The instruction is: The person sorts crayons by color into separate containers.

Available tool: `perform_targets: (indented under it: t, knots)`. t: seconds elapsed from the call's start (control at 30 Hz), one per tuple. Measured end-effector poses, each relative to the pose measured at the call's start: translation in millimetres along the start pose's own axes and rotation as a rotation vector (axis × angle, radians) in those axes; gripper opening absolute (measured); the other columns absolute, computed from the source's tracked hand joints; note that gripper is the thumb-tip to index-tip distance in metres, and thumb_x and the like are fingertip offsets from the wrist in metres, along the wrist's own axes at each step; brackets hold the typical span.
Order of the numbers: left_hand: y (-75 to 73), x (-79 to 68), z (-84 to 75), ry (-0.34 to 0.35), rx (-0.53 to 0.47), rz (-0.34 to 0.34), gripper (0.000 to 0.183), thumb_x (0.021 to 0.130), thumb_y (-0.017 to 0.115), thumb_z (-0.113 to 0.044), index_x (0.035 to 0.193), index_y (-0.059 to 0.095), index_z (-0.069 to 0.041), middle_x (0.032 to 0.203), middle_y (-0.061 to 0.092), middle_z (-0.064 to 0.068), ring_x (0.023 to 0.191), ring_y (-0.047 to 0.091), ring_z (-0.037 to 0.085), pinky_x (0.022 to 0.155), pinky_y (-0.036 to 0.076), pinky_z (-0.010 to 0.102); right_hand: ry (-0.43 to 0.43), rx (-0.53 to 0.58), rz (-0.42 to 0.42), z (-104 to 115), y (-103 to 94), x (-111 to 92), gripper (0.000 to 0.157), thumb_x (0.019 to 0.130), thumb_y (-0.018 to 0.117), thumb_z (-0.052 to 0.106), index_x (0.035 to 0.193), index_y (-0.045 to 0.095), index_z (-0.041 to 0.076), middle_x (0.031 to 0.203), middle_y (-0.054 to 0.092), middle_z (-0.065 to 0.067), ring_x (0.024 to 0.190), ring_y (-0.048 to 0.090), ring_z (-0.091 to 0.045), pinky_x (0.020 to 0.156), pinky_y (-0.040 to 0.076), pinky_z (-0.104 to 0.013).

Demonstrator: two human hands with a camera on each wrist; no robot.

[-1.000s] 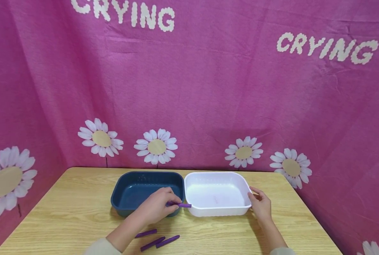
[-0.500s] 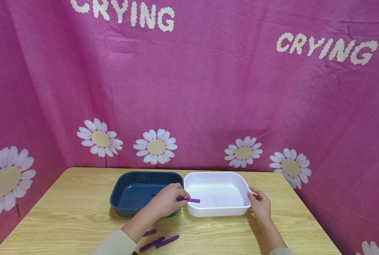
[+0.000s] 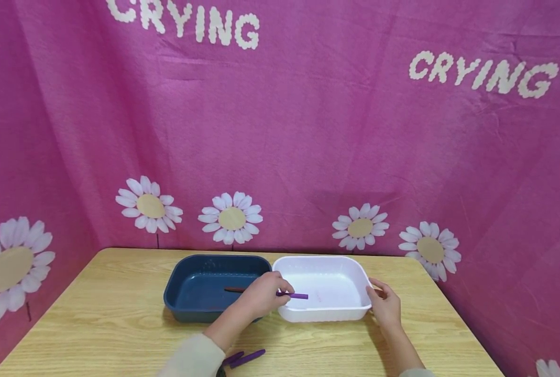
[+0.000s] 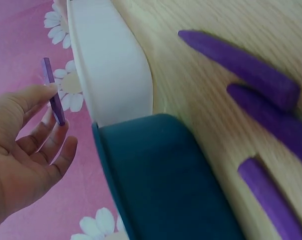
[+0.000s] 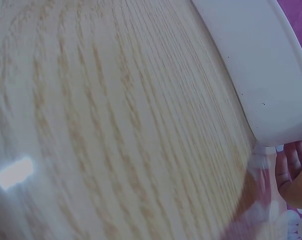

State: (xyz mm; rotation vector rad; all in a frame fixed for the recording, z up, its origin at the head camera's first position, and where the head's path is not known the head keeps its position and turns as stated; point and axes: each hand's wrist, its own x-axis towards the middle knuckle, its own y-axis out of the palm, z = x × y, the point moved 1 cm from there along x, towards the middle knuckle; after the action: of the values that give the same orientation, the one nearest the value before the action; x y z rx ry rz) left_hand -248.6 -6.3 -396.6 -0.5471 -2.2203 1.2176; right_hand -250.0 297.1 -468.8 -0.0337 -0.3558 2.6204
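Note:
My left hand (image 3: 262,296) pinches a purple crayon (image 3: 299,296) between thumb and fingertips, over the left side of the white tub (image 3: 322,314). The left wrist view shows the crayon (image 4: 47,72) standing out from the thumb, with the other fingers loosely bent. At the white tub's right end, my right hand (image 3: 387,308) grips the rim, thumb near the edge and fingers behind. The right wrist view shows only part of that hand (image 5: 294,175) by the tub's corner. A dark blue tub (image 3: 197,317) stands left of the white one, holding a brown crayon (image 3: 234,289).
Purple crayons lie on the wooden table (image 3: 96,324) in front of the tubs; the left wrist view shows a first crayon (image 4: 240,62), a second crayon (image 4: 273,122) and a third crayon (image 4: 270,200). A pink flowered cloth (image 3: 289,131) hangs behind the table.
My left hand has moved right with the purple crayon, from the dark blue tub's front right corner to over the white tub. The brown crayon has come into view. The right hand has stayed put.

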Motion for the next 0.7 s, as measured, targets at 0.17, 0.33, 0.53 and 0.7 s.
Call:
perform_targets:
  t: [0.17,0.33,0.53,0.7]
  knots:
    - [8.3,5.7,-0.1,0.004,-0.01,-0.014,0.013,0.082,0.069,-0.013,0.093,0.075,-0.011,0.08,0.059,0.0,0.071,0.05,0.009,0.065,0.042,0.019,0.011,-0.005,0.004,0,-0.2,0,0.037,0.093,0.055,0.015,0.127,0.054,0.001,0.096,0.057,-0.01,0.073,0.056,-0.007,0.059,0.051,-0.017]
    - [14.0,11.6,-0.5,0.019,0.007,-0.019,0.012,0.081,0.069,-0.014,0.093,0.074,-0.012,0.08,0.06,0.001,0.074,0.055,0.01,0.068,0.045,0.018,-0.001,-0.007,0.002,1,0.0,-1,0.036,0.092,0.055,0.013,0.126,0.054,0.0,0.093,0.058,-0.009,0.072,0.056,-0.007,0.059,0.051,-0.017]
    - [19.6,16.5,-4.7,0.026,-0.004,-0.012,0.012,0.081,0.07,-0.012,0.092,0.074,-0.011,0.079,0.06,0.002,0.073,0.056,0.01,0.066,0.045,0.018,0.007,-0.014,0.013,-1,-0.8,0,0.037,0.094,0.054,0.017,0.127,0.053,0.001,0.096,0.057,-0.01,0.072,0.055,-0.005,0.059,0.051,-0.018]
    - [24.5,18.9,-8.9,0.025,-0.002,0.003,0.011,0.081,0.069,-0.011,0.092,0.074,-0.011,0.079,0.06,0.002,0.074,0.057,0.01,0.067,0.045,0.017,0.012,-0.007,0.014,-2,-0.5,0,0.038,0.094,0.054,0.018,0.127,0.053,0.002,0.097,0.058,-0.01,0.07,0.055,-0.003,0.059,0.051,-0.018]
